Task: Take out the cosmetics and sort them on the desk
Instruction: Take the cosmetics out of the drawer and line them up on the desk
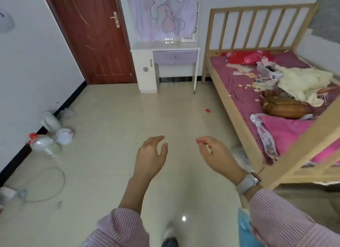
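Cosmetics not plainly in sight: none in either hand, none picked out for certain anywhere.

Nearest in, left hand (150,154) empty, fingers loosely curled, hovering over the floor (110,117). Right hand (215,154) just beside it, empty too, thumb and forefinger close together but pinching nothing, watch (247,182) on the wrist.

Farther off, to the right of the right hand, a bed (239,103) strewn with clutter. Brown bag (283,106) first, then beyond it a clear box (263,68) with small items inside, too small to name. Likeliest home for the goods, at a guess.

Far ahead of both hands, the bench (165,46) against the wall, drawer (174,57) closed.

Best play: turn right, check bag and box, carry the holder over whole rather than in handfuls, then unload and group by kind on the bench top.
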